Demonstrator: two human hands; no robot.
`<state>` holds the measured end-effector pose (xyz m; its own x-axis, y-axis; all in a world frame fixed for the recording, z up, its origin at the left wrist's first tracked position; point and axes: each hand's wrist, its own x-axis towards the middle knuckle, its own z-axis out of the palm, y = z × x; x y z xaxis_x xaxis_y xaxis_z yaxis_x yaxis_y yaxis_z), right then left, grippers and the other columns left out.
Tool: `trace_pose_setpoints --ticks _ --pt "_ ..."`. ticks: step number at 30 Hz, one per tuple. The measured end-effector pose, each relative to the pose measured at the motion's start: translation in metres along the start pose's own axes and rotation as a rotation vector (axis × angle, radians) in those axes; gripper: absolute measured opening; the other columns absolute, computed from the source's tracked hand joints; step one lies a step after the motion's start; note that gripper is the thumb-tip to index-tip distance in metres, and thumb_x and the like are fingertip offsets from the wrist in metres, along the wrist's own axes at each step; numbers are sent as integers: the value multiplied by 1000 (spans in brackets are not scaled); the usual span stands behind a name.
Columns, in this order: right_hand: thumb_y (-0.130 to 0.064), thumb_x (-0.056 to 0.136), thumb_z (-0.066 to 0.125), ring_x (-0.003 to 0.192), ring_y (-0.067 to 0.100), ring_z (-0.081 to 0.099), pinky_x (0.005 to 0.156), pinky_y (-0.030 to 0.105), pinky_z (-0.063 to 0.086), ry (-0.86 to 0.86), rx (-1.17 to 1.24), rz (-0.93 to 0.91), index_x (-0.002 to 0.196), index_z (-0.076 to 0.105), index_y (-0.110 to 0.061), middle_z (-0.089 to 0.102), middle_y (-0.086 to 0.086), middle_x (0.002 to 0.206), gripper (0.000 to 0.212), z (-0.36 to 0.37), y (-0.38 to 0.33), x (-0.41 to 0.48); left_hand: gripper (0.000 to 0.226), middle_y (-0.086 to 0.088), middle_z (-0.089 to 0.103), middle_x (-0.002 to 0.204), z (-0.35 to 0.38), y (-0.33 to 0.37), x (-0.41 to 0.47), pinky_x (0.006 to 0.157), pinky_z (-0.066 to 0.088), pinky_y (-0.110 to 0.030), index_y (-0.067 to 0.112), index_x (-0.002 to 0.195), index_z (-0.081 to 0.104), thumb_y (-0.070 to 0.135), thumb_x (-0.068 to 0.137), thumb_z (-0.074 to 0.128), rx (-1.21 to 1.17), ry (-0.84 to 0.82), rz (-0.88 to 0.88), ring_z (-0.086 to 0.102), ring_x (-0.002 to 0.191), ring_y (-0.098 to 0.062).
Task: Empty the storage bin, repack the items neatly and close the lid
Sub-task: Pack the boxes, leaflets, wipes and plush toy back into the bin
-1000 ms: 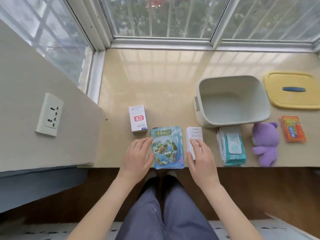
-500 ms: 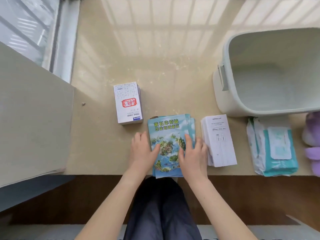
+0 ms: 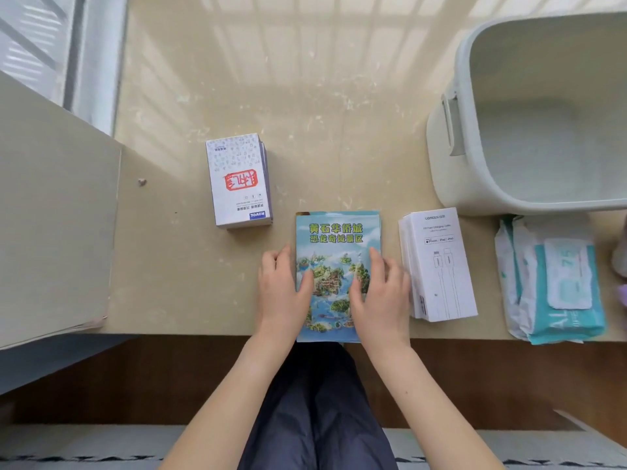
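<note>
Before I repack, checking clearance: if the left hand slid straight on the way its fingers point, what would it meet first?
Probably nothing: the left hand points past the booklets; the KOVOL box sits left of that line.

Storage bin (image 3: 529,137) and purple toy (image 3: 621,262) cut off.

bright daylight | window-bar reflections glare on ledge (image 3: 271,79) | soft focus | wide-angle edge bending

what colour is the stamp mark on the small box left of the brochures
Red, printed on the white small box, left of the brochures. Clearest in the head view.
</note>
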<state>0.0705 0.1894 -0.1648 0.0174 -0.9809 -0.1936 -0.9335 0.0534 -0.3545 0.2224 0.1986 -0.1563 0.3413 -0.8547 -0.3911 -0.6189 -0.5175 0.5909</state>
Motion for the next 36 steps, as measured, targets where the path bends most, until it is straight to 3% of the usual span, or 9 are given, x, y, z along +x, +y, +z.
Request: trace_pose_setpoints --ticks 11,15,18,21,25,27,29,33,36 --pt "-26 89 63 102 33 49 86 44 47 -66 -3 45 141 44 -9 54 18 122 58 -2 3 -21 61 -2 48 125 0 -9 -23 88 38 -21 11 143 39 28 90 64 46 -26 -25 51 113 -16" --pt "-23 89 62 114 31 42 96 41 40 -130 177 174 145 40 -15 46 14 129 61 -6 -7 -18 57 -5 51 120 5 -6 -27 81 41 -23 10 142 42 24 91 64 123 -28 16 55 105 -19" --pt "-19 88 64 116 14 44 99 23 40 -140 347 217 143 41 -21 42 6 127 60 -14 0 -15 58 -6 52 119 5 -4 -26 80 40 -23 9 142 42 23 90 65 153 -23 7 55 104 -20" --pt "-13 88 64 102 -18 39 82 -8 27 -186 527 278 142 42 -25 43 1 127 60 -21 7 -12 59 -7 53 117 6 -4 -26 78 42 -26 7 140 45 24 88 67 168 -17 24 56 102 -22" --pt "-12 90 63 114 -7 50 94 14 45 -265 734 264 140 42 -36 51 -14 134 60 -22 6 -13 58 -7 53 114 8 -8 -27 76 39 -23 7 138 47 23 87 69 148 -10 25 57 100 -21" --pt "-6 90 63 111 -4 56 86 21 54 -306 859 277 137 46 -36 53 -16 135 58 -25 9 -10 58 -5 52 112 9 -10 -27 77 44 -25 8 138 47 23 86 69 111 -8 28 57 99 -19" --pt "-3 89 63 107 -3 59 79 17 54 -360 900 238 136 48 -36 54 -14 135 59 -29 16 -5 58 -4 52 111 9 -12 -26 78 50 -30 9 136 48 23 85 70 84 -2 32 58 97 -19" --pt "2 90 59 128 -3 46 101 34 50 -483 894 146 134 49 -40 49 -25 138 62 -30 20 -3 59 -4 52 112 10 -14 -26 79 54 -36 8 136 48 22 84 71 42 0 33 60 96 -19" --pt "7 89 55 130 -7 41 107 33 44 -451 883 130 135 51 -36 49 -25 138 63 -31 14 -4 57 -1 50 112 7 -15 -26 81 54 -37 11 137 47 23 86 69 -2 -19 19 59 95 -17"
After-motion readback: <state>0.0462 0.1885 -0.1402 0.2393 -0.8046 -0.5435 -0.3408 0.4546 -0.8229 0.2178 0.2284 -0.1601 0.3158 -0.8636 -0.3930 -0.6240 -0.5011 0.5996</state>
